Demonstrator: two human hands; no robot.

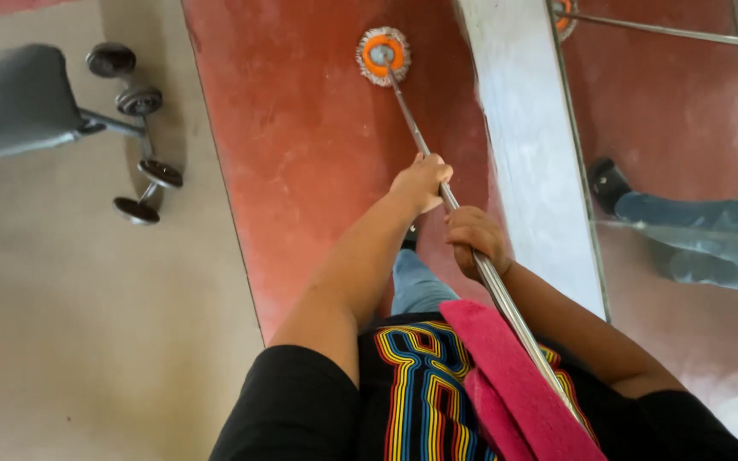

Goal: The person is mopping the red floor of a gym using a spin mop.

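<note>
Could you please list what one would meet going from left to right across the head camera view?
Grey padded bench → black dumbbells → round orange-and-white mop head → left hand on the metal mop handle → right hand → pale wall edge → mirror with a reflected blue-jeaned leg.

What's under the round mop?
The mop sits on the red floor. The patch right beneath it is covered, so whether it is wet or dirty cannot be seen.

Red floor (301, 154), beige mat (87, 324), grey bench (10, 102), dumbbells (143, 183), wall mirror (685, 128).
</note>
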